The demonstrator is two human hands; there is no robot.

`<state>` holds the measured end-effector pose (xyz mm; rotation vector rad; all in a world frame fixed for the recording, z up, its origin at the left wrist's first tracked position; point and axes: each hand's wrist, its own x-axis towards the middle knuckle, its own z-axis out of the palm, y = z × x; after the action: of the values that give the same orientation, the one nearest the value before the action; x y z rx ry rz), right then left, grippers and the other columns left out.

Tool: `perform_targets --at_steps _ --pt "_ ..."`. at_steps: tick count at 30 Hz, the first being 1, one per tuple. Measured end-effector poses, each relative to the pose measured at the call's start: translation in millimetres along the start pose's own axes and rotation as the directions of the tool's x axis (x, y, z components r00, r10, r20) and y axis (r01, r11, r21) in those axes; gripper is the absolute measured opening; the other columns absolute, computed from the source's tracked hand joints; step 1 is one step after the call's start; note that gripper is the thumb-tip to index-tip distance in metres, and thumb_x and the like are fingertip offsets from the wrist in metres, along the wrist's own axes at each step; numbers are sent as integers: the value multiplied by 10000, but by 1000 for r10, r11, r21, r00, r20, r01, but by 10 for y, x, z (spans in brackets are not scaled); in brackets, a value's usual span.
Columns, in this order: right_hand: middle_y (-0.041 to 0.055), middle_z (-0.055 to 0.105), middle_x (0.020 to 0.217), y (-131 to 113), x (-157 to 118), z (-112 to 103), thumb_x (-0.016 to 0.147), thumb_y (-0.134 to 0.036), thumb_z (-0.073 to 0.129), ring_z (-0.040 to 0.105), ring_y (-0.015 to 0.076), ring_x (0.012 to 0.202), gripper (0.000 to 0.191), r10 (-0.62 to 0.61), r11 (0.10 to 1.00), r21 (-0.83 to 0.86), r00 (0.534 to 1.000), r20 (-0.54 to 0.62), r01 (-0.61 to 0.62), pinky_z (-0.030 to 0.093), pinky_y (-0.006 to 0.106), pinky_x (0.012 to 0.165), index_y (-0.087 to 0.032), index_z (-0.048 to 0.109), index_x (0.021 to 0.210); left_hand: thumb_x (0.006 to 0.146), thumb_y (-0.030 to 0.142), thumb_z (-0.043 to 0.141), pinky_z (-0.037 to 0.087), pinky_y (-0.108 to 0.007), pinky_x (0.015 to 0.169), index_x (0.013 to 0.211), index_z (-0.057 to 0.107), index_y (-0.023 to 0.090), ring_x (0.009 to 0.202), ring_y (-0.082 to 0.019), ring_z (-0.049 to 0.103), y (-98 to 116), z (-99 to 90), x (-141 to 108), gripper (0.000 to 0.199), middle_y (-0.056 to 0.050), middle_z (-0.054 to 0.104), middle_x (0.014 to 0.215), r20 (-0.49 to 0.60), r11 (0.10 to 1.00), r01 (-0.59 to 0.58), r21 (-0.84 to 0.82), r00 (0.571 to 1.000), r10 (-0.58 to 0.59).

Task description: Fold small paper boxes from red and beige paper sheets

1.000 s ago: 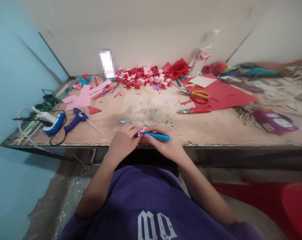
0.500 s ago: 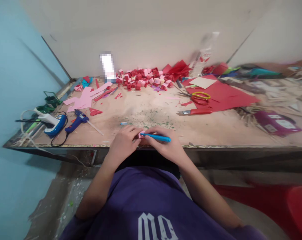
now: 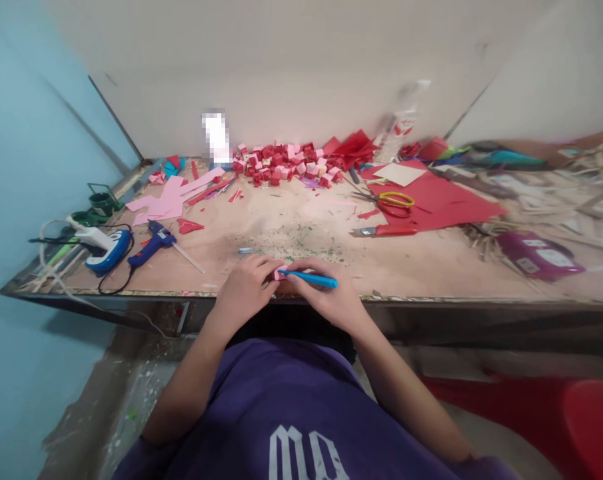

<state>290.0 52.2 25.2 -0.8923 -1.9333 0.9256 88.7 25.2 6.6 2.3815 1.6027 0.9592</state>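
Table [image 3: 431, 270]: pale wooden top, dark front edge, scraps scattered over it.

Red paper [image 3: 461, 205]: large sheet, flat at the right; stock not made up into blocks.

Heap of blocks [image 3: 276, 165]: many small red and pink cubes against the back wall. Judged as formed pieces; count and any markings not legible.

Pink paper [image 3: 164, 200]: cut strips and pieces, flat at the left, likewise not made up.

Left hand [image 3: 244, 287]: at the table's front edge, thumb and fingers clamped on a small block.

Right hand [image 3: 334, 293]: close beside the left, fingers together around a pen.

Pen [image 3: 318, 279]: blue, slender, slanted, its tip at the block.

Pink block [image 3: 280, 273]: between the two hands, at the front edge, well apart from the heap. Pale pink, boxy, partly covered by fingers. Judged already formed, with pen work in hand and unfinished; any mark on it is too small to tell.

Blue-and-white piece [image 3: 246, 251]: near the left hand, perhaps the pen's cap.
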Motion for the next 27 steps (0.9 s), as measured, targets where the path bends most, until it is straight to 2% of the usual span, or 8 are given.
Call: perform_targets --at_steps 18,27 --pt "39 831 973 -60 -11 -11 954 -297 702 777 230 891 120 15 1000 -17 1000 -6 -15 597 357 858 -246 808 979 991 159 612 570 -410 951 1188 750 194 1066 -255 700 7 -2 7 243 -84 773 1131 11 1000 13 -5 1000 -13" --pt "45 836 995 -16 -10 -12 948 -296 710 785 229 894 123 28 1000 -7 1000 -1 -28 613 362 852 -239 808 995 978 151 631 576 -397 938 1176 753 205 1056 -244 707 30 -16 3 238 -75 771 1128 8 1000 23 -8 1000 -23"
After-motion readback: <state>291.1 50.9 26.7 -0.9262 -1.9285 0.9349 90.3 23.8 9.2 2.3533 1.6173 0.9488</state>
